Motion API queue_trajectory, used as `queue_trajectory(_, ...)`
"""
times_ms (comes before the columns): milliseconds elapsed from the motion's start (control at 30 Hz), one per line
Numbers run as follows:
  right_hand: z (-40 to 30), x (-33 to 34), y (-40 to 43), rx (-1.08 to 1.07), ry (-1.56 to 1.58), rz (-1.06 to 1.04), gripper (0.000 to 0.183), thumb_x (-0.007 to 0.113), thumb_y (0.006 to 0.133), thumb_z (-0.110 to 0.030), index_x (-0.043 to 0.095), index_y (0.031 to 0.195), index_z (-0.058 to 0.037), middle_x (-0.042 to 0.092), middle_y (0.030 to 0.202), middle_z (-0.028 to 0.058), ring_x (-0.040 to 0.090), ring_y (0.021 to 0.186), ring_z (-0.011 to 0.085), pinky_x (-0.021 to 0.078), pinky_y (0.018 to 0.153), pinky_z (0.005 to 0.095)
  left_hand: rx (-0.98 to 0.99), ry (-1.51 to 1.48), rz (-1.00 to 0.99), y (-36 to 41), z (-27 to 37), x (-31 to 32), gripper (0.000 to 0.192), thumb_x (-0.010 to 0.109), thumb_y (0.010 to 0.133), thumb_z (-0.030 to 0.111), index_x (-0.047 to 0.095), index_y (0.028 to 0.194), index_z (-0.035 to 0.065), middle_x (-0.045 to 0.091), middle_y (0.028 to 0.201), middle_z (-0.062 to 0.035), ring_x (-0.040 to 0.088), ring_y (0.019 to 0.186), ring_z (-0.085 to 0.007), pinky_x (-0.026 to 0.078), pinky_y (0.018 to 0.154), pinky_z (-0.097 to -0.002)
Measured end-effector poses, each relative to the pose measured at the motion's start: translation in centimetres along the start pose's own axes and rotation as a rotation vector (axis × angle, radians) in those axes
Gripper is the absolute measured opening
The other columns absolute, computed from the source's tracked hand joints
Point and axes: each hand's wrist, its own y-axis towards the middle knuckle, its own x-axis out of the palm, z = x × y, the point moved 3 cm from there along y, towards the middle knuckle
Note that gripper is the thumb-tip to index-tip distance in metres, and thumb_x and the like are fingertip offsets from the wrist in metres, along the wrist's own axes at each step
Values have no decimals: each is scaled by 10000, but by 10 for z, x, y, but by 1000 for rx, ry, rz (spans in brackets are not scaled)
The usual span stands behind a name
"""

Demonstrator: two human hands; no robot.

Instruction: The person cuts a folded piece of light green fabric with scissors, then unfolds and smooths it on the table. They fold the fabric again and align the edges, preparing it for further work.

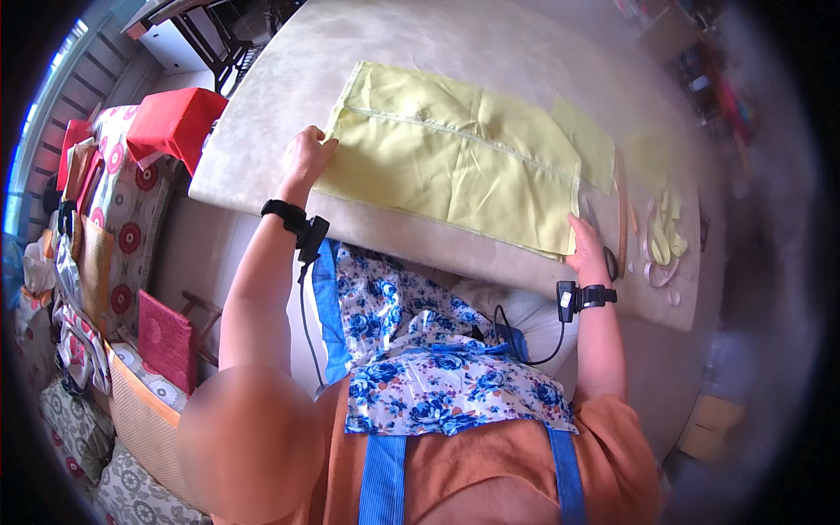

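Observation:
A rectangular piece of yellow-green fabric (420,167) with a seam running along its length lies spread on the padded table. My left hand (308,157) pinches its left edge between thumb and fingers. At the lower right corner, my right hand (586,246) grips the fabric's edge with the thumb on top. Beyond the right edge lies another yellow-green fabric piece (590,147). Scissors (611,264), partly hidden by my right hand, rest beside it.
The table (262,118) has a curved edge. A wooden ruler (621,197) and a heap of fabric strips (666,236) lie at its right. Left of it stand a red-covered object (177,121) and a seat with patterned cushions (125,243). A cardboard box (712,423) sits at lower right.

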Motion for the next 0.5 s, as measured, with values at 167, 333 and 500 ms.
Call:
queue_trajectory(167,0,-18,20,-8,-19,-32,236,562,886,-169,560,1043,6,617,1014,118,617,910,229,516,794,377,20,-145,-36,35,2,10,262,650,716,276,648,857,55,658,823,-151,634,809,-285,487,721,-376)
queue_trajectory(333,-4,-12,19,-9,-46,-103,199,557,888,-155,561,1011,2,622,986,115,625,884,226,521,780,356,86,-265,65,70,-13,22,199,668,727,237,649,751,40,632,650,-80,593,569,-165,474,578,-320)
queue_trajectory(500,5,-38,13,-26,4,90,218,557,885,-153,562,1027,13,627,977,105,629,877,211,521,775,341,-130,-318,-133,79,29,33,256,668,765,281,651,732,28,607,589,-71,570,544,-145,467,538,-323)
